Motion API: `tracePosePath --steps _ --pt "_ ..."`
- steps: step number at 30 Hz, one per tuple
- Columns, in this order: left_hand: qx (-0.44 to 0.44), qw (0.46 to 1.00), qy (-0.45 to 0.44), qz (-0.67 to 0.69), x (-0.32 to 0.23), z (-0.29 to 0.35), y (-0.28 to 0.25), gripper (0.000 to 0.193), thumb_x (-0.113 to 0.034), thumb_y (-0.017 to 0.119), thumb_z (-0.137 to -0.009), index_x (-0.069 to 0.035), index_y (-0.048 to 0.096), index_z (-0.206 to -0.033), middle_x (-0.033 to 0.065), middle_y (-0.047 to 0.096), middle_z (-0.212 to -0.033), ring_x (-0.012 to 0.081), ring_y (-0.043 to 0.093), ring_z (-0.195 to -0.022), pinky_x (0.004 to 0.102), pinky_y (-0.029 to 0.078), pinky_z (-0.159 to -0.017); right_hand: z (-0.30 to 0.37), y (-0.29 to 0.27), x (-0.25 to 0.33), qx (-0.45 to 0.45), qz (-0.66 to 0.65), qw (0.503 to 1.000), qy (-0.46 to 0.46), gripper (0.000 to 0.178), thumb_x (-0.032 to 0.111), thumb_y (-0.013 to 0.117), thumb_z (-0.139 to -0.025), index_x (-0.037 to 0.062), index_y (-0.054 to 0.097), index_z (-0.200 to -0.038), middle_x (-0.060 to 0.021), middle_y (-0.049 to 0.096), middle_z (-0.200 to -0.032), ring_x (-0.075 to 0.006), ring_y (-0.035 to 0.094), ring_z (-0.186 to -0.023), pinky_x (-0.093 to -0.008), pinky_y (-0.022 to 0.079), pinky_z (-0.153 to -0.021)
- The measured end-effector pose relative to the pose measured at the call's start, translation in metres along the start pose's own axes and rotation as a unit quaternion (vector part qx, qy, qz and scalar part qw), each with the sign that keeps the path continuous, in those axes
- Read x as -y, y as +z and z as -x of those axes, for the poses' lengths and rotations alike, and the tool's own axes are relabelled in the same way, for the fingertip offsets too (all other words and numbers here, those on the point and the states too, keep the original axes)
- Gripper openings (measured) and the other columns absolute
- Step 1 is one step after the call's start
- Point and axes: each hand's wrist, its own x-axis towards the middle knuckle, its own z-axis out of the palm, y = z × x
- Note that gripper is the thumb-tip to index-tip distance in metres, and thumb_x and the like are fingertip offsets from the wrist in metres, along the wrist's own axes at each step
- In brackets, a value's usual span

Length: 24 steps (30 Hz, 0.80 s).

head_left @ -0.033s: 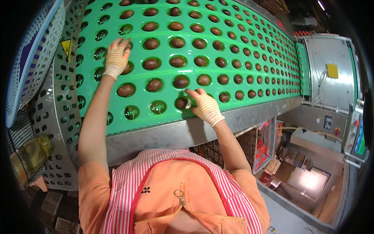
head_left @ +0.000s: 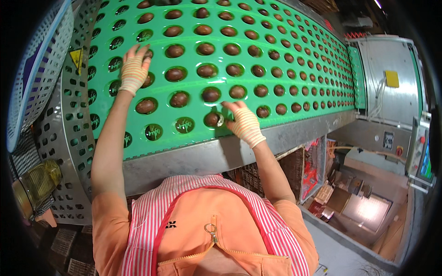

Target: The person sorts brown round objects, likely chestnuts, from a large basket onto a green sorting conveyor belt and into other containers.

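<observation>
A green surface with rows of oval cups lies before me, many of them holding dark brown eggs. My left hand, in a striped knit glove, lies over the left rows with its fingers stretched forward. Its fingertips are against a brown egg, partly covered by them. In the same kind of glove, my right hand is low over the near row, fingers apart. Beside its thumb sits a shiny egg in its cup. A thing under the right palm, if any, is hidden.
A metal rail edges the near side. At the left stand a perforated metal guard and a white-blue plastic basket. A metal machine housing closes the right end, with a control screen nearby.
The green surface and its eggs appear slightly further left and up. My right hand's fingers have opened a little, away from the near egg. My left hand has barely shifted.
</observation>
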Motion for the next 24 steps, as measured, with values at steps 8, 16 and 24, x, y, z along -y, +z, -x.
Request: tracePosePath --steps 8,16,24 --pt "0.085 0.96 0.185 0.192 -0.172 0.077 -0.018 0.033 -0.017 0.06 -0.091 -0.006 0.059 -0.122 0.0178 0.057 -0.118 0.0378 0.053 -0.114 0.0438 0.043 -0.098 0.035 0.041 -0.057 -0.231 0.193 0.952 0.054 0.041 0.027 0.059 -0.087 0.0121 0.059 -0.125 -0.0139 0.05 -0.138 -0.0453 0.037 -0.133 -0.0596 0.03 -0.107" --pt "0.213 0.934 0.262 0.117 -0.219 0.134 0.023 0.028 -0.013 0.068 -0.083 -0.012 0.064 -0.111 0.0138 0.059 -0.108 0.0371 0.054 -0.1 0.0473 0.045 -0.089 0.116 0.053 -0.033 -0.329 -0.053 0.936 0.113 0.055 0.02 0.067 -0.078 0.0135 0.052 -0.131 -0.0197 0.041 -0.143 -0.047 0.036 -0.132 -0.0546 0.038 -0.105" --pt "0.167 0.94 0.284 0.088 -0.268 0.137 0.024 0.035 -0.009 0.069 -0.083 -0.006 0.061 -0.117 0.0134 0.057 -0.12 0.0344 0.054 -0.11 0.0446 0.045 -0.093 0.338 0.044 -0.185 -0.337 -0.149 0.795 0.482 0.055 0.031 0.066 -0.082 0.0048 0.057 -0.129 -0.024 0.053 -0.131 -0.039 0.054 -0.116 -0.0439 0.044 -0.103"
